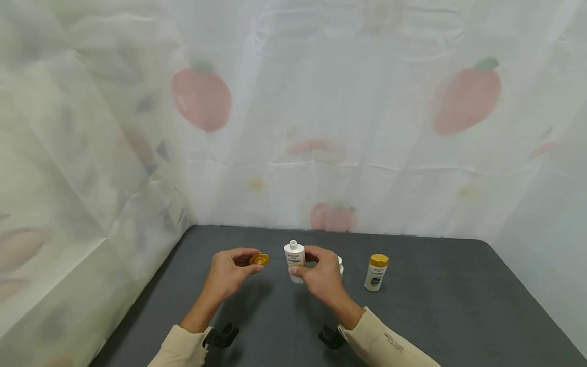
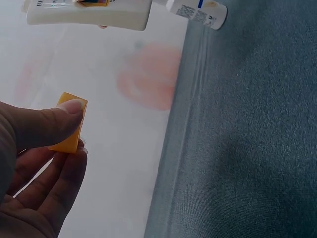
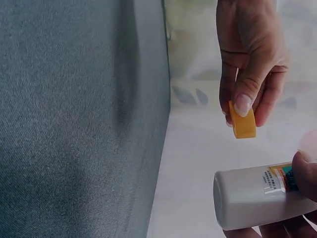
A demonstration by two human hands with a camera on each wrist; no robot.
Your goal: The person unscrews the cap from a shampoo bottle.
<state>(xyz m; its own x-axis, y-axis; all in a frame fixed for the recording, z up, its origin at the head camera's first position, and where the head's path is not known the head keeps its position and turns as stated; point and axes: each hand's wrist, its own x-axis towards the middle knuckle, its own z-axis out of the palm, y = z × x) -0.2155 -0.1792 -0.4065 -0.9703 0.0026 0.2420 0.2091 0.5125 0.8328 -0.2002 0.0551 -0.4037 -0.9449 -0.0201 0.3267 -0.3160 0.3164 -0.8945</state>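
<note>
While the right hand (image 1: 323, 275) grips the uncapped white bottle (image 1: 294, 255) upright above the surface (image 1: 458, 306), the left hand (image 1: 229, 272) pinches its yellow cap (image 1: 259, 260) just left of the neck, level with it.

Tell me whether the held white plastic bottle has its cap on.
Off: the white plastic bottle shows a bare neck; the left hand pinches the yellow cap.

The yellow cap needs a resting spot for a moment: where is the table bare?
Bare table right of the capped bottle, and left of the left hand. Crowded between the open bottle and capped one.
</note>
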